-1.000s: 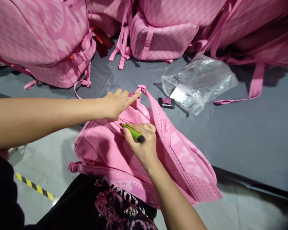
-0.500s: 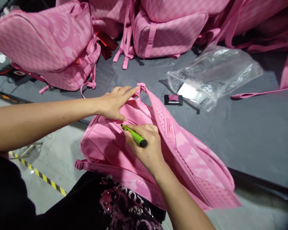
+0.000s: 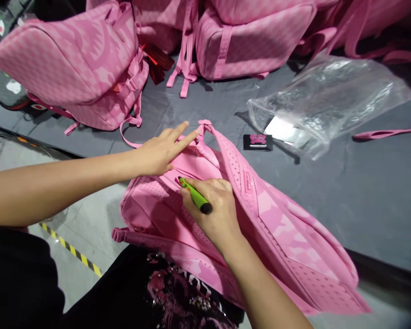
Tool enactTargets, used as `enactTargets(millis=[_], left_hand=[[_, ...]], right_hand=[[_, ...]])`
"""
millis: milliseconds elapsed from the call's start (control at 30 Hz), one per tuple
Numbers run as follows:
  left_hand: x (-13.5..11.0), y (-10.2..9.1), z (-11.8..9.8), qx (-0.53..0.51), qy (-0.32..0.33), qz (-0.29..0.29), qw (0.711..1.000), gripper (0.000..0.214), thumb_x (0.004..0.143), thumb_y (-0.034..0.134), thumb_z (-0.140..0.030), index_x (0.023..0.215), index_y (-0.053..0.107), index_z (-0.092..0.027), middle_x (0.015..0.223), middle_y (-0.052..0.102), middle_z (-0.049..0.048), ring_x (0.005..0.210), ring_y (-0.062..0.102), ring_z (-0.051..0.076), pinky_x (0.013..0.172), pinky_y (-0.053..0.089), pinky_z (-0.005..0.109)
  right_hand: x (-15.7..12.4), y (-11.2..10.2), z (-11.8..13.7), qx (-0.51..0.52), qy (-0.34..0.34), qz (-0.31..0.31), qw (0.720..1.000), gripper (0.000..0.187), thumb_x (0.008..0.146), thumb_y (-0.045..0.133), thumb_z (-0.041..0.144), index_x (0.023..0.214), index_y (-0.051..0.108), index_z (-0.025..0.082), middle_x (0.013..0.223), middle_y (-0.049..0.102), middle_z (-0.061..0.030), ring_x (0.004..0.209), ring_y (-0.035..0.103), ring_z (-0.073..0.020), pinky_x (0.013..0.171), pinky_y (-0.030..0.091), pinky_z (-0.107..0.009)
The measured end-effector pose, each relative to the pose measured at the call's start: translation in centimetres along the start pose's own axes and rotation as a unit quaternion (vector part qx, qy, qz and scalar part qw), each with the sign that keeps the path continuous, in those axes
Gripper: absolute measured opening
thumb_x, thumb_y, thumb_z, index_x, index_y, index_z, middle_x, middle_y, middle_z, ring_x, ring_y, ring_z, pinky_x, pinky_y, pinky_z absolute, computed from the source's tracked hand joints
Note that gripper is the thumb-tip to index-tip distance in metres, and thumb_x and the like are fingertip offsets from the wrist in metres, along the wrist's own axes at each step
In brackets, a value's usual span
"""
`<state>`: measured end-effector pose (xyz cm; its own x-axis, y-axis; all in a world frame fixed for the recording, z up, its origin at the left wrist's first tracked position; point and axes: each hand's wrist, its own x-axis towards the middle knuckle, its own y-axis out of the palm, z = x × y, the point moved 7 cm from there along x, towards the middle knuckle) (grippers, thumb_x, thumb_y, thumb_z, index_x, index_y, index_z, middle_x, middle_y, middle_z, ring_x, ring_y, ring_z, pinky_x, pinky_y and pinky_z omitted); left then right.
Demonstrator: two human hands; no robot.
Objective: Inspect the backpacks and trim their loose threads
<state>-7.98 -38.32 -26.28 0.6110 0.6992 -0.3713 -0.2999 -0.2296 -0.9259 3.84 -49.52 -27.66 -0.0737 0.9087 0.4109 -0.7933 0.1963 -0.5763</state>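
One green marker is showing in the head view, and the right hand is pinching it between thumb and fingers, its dark tip pointing down at the fabric of a pink backpack; whether the tip is touching, I cannot tell. The left hand is lying palm down over the same backpack with its fingers spread, the forefinger reaching toward the upper end of a strap. The backpack is lying across the near edge of the grey bench, part of it sticking out above the person's lap. Beyond it, farther in from that edge, a black card with a pink print is lying flat, just beside a white paper and a crumpled clear plastic bag. Along the far edge, a checked pink bag is standing, while a larger pink bag is sitting toward the left end, near a grey bag.
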Motion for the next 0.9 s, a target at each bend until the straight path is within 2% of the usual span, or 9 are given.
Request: enactTargets(millis=[100, 167, 233, 300, 400, 500, 633, 800, 900], left_hand=[[-0.1, 0.4, 0.7, -0.044, -0.05, 0.038, 0.997, 0.113, 0.08, 0.064, -0.021, 0.158, -0.017, -0.032, 0.167, -0.01, 0.0222, 0.143, 0.037, 0.04, 0.101, 0.046, 0.043], [0.2, 0.7, 1.0, -0.058, -0.053, 0.067, 0.995, 0.116, 0.077, 0.065, -0.021, 0.157, -0.018, -0.035, 0.168, -0.006, 0.022, 0.138, 0.045, 0.04, 0.099, 0.047, 0.042], [0.4, 0.7, 1.2, -0.065, -0.042, 0.071, 0.994, 0.116, 0.077, 0.063, -0.02, 0.157, -0.018, -0.036, 0.168, -0.001, 0.0208, 0.138, 0.046, 0.039, 0.1, 0.047, 0.043], [0.6, 0.8, 1.4, -0.075, -0.02, 0.061, 0.995, 0.112, 0.078, 0.06, -0.018, 0.158, -0.016, -0.036, 0.168, 0.005, 0.0198, 0.138, 0.046, 0.037, 0.101, 0.046, 0.043], [0.5, 0.9, 1.5, -0.09, 0.005, 0.014, 0.996, 0.109, 0.079, 0.058, -0.015, 0.158, -0.014, -0.038, 0.166, 0.016, 0.017, 0.133, 0.051, 0.032, 0.099, 0.048, 0.04], [0.4, 1.1, 1.7, -0.1, 0.012, -0.029, 0.994, 0.107, 0.08, 0.058, -0.016, 0.159, -0.011, -0.039, 0.164, 0.022, 0.0156, 0.129, 0.053, 0.029, 0.096, 0.05, 0.039], [0.5, 1.6, 1.8, -0.111, 0.011, -0.029, 0.993, 0.108, 0.081, 0.059, -0.018, 0.159, -0.013, -0.036, 0.165, 0.018, 0.0168, 0.132, 0.051, 0.03, 0.099, 0.049, 0.042], [1.6, 2.2, 2.3, -0.099, -0.001, 0.013, 0.995, 0.118, 0.075, 0.062, -0.014, 0.156, -0.02, -0.04, 0.169, 0.002, 0.0149, 0.134, 0.05, 0.033, 0.099, 0.047, 0.041], [1.9, 2.4, 2.6, -0.092, -0.004, 0.045, 0.995, 0.12, 0.074, 0.062, -0.015, 0.155, -0.024, -0.04, 0.17, -0.001, 0.0141, 0.133, 0.05, 0.034, 0.099, 0.047, 0.042]], right_hand=[[0.1, -0.1, -0.2, -0.023, -0.001, 0.009, 1.0, 0.022, 0.095, 0.058, 0.031, 0.1, 0.075, 0.017, 0.079, 0.076, -0.0041, 0.073, 0.065, -0.0217, 0.077, 0.042, -0.04], [0.2, -0.1, -0.4, -0.033, -0.001, 0.015, 0.999, 0.024, 0.096, 0.059, 0.034, 0.101, 0.075, 0.017, 0.08, 0.076, -0.0044, 0.074, 0.065, -0.0222, 0.077, 0.041, -0.039], [0.4, -0.1, -0.6, -0.042, 0.002, 0.018, 0.999, 0.026, 0.096, 0.058, 0.037, 0.103, 0.074, 0.018, 0.082, 0.076, -0.0045, 0.075, 0.065, -0.0222, 0.077, 0.041, -0.039], [0.5, -0.1, -0.7, -0.05, 0.005, 0.024, 0.998, 0.025, 0.096, 0.059, 0.037, 0.103, 0.074, 0.019, 0.082, 0.076, -0.0039, 0.076, 0.065, -0.0219, 0.077, 0.04, -0.038], [1.0, 0.5, -0.4, -0.053, 0.009, 0.04, 0.998, 0.023, 0.094, 0.062, 0.039, 0.101, 0.074, 0.021, 0.08, 0.076, -0.0025, 0.074, 0.065, -0.0213, 0.076, 0.037, -0.038], [1.6, 1.7, 0.0, -0.037, 0.018, 0.055, 0.998, 0.025, 0.092, 0.063, 0.038, 0.108, 0.074, 0.021, 0.076, 0.076, -0.0017, 0.071, 0.064, -0.0201, 0.079, 0.036, -0.038], [2.0, 2.7, 0.0, -0.026, 0.022, 0.069, 0.997, 0.028, 0.092, 0.057, 0.029, 0.112, 0.074, 0.018, 0.068, 0.072, -0.0011, 0.065, 0.062, -0.0191, 0.082, 0.039, -0.039], [1.7, 1.4, -0.7, -0.054, 0.044, 0.055, 0.996, 0.029, 0.093, 0.059, 0.031, 0.112, 0.076, 0.018, 0.08, 0.077, -0.004, 0.071, 0.065, -0.0203, 0.082, 0.037, -0.041], [1.6, 1.1, -0.7, -0.048, 0.055, 0.066, 0.995, 0.029, 0.093, 0.06, 0.032, 0.112, 0.075, 0.019, 0.083, 0.077, -0.0043, 0.075, 0.066, -0.0211, 0.082, 0.037, -0.041]])
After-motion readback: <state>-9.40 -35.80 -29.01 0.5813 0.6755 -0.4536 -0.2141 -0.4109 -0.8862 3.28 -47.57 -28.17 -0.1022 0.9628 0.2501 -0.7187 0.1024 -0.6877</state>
